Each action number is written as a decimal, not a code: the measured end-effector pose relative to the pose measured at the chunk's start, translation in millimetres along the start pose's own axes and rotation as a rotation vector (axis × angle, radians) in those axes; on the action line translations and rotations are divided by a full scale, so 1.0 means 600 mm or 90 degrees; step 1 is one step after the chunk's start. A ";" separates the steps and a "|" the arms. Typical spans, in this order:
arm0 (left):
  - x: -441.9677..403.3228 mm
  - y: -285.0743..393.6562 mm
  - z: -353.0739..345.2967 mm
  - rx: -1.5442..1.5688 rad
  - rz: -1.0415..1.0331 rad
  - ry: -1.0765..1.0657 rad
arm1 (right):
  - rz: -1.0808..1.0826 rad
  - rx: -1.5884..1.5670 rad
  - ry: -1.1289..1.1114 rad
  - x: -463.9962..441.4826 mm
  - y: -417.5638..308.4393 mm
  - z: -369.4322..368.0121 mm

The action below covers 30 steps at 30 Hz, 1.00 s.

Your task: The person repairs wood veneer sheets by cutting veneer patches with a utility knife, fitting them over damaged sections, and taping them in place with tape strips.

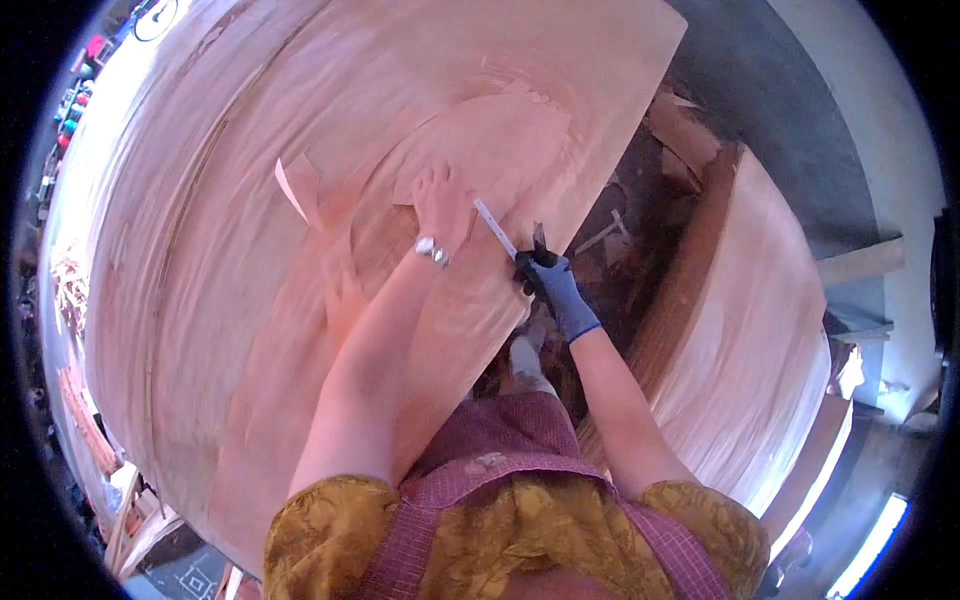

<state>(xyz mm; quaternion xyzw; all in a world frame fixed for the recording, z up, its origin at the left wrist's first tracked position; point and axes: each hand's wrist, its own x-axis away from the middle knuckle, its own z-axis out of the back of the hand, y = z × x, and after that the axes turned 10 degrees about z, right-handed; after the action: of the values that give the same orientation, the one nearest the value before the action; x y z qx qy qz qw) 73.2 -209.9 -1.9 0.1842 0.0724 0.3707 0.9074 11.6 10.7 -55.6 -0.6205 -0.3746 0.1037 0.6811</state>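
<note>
A large wood veneer sheet [470,350] lies before me, with a thin rounded veneer piece [490,140] on top of it. My left hand [441,205], bare with a watch at the wrist, lies flat on the lower edge of that piece, fingers spread. In a blue and black glove, my right hand [548,275] is closed around the dark handle of a knife near the sheet's right edge. The knife's pale blade [494,227] points up and left, its tip close to my left fingers.
A curled veneer scrap [300,190] stands left of my left hand. Right of the sheet, a hammer-like tool [603,232] lies among scraps in a dark gap. Beyond is a thick veneer stack [750,320]. A wooden board [860,261] juts out at the far right.
</note>
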 end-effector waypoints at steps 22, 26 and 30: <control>0.017 0.151 -0.052 -0.095 -0.119 0.047 | -0.061 -0.076 -0.160 -0.213 -0.131 0.077; -0.002 0.173 -0.058 -0.110 -0.092 -0.023 | -0.063 0.050 -0.241 -0.213 -0.155 0.107; 0.006 0.180 -0.066 -0.148 -0.101 0.000 | 0.280 0.523 -0.272 -0.223 -0.130 0.166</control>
<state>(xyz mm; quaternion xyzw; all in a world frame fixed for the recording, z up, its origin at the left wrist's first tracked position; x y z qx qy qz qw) -4.4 -125.2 3.4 0.0712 0.0436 0.3035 0.9492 -170.6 -10.2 -39.6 -0.3307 -0.2945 0.5078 0.7390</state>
